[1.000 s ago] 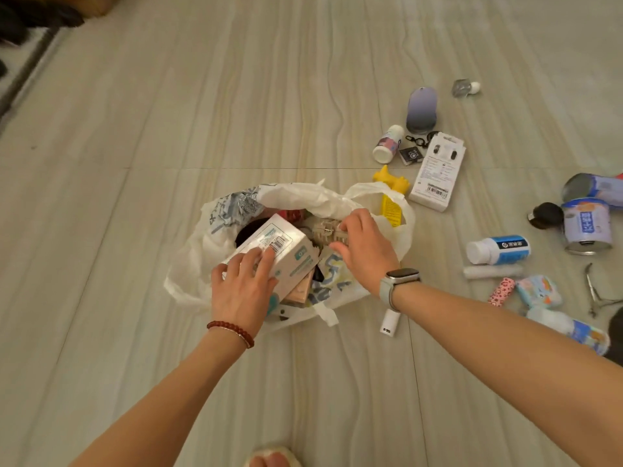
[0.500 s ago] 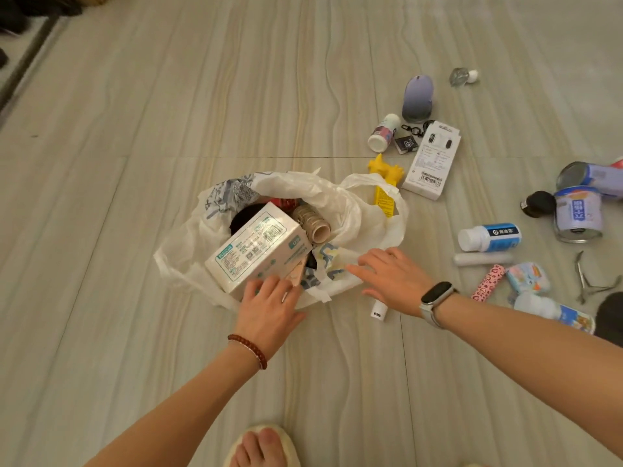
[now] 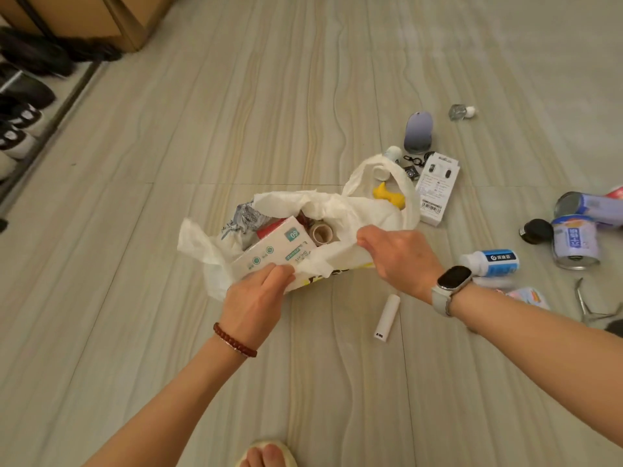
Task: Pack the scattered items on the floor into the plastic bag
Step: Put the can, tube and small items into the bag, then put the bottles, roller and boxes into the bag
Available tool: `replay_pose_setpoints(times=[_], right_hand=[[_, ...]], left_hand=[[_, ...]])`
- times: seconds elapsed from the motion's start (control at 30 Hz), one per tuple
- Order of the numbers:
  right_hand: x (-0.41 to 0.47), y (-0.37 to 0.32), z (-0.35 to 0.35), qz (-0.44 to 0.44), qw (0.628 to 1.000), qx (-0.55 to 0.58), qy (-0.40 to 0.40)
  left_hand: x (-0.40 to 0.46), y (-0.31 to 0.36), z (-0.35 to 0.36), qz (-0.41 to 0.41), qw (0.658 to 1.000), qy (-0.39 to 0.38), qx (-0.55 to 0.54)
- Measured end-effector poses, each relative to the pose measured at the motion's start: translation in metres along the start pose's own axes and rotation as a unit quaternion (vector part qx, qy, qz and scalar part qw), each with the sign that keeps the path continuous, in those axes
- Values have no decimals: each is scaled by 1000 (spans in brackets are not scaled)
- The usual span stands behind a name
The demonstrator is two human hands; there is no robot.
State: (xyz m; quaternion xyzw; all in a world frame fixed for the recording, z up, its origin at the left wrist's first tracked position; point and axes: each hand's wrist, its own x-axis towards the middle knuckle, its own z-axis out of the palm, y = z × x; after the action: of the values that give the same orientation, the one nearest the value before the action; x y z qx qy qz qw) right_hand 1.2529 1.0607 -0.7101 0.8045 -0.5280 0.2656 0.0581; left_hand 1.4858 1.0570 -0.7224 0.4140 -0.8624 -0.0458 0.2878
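A white plastic bag (image 3: 340, 210) lies open on the floor, holding a white and green box (image 3: 273, 251), a tape roll (image 3: 321, 233) and other items. My left hand (image 3: 256, 298) pinches the bag's near edge beside the box. My right hand (image 3: 401, 257) grips the near edge further right. Loose on the floor to the right lie a white tube (image 3: 387, 317), a blue-labelled white bottle (image 3: 492, 262), a white carton (image 3: 436, 187), a yellow toy (image 3: 387, 195), a purple mouse (image 3: 418, 131) and tins (image 3: 574, 246).
Shoes (image 3: 20, 129) line a rack at the left edge, beside a cardboard box (image 3: 101, 18). Metal nippers (image 3: 593, 305) and small packets (image 3: 527, 296) lie at the far right. My toes (image 3: 266, 456) show at the bottom.
Both hands left the bag's contents, came back to its near side and closed on the near edge. The bag's mouth is lifted and one handle now stands up toward the yellow toy.
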Motion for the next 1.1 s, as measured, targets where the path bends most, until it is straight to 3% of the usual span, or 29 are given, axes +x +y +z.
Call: replay_pose_setpoints(times=[0.07, 0.13, 0.2, 0.3, 0.4, 0.53, 0.63, 0.73, 0.87, 0.93, 1.0, 1.03, 1.1], right_hand=[[16, 3, -19, -53, 997, 1, 51], [11, 7, -22, -108, 993, -41, 31], [-12, 10, -14, -143, 985, -88, -41], [-49, 19, 2, -126, 971, -108, -173], [-63, 31, -1, -104, 967, -105, -206], [-66, 53, -29, 61, 992, -45, -101], [-82, 85, -46, 247, 968, -20, -40], [-112, 124, -52, 385, 913, -45, -123], [-147, 147, -41, 422, 869, -13, -257], [-154, 153, -32, 406, 858, -10, -314], [-155, 157, -23, 386, 846, -27, -367], [-154, 160, -19, 380, 841, -32, -385], [-151, 163, -13, 382, 833, -25, -399]], left_hand=[[7, 4, -13, 15, 999, 30, -19], [4, 2, -14, 22, 1000, 12, -19], [-7, -1, -5, 30, 998, -50, 8], [-23, 1, 16, 34, 987, -152, 45], [-17, 14, 25, 29, 981, -188, 31], [20, 43, 33, 42, 991, -128, 11], [59, 77, 47, 120, 990, -74, 7], [89, 112, 75, 264, 956, -117, 55], [105, 140, 128, 407, 843, -304, 176], [102, 133, 152, 395, 784, -420, 231], [100, 107, 164, 315, 787, -454, 275], [100, 89, 165, 299, 796, -443, 284], [96, 62, 161, 283, 782, -459, 314]])
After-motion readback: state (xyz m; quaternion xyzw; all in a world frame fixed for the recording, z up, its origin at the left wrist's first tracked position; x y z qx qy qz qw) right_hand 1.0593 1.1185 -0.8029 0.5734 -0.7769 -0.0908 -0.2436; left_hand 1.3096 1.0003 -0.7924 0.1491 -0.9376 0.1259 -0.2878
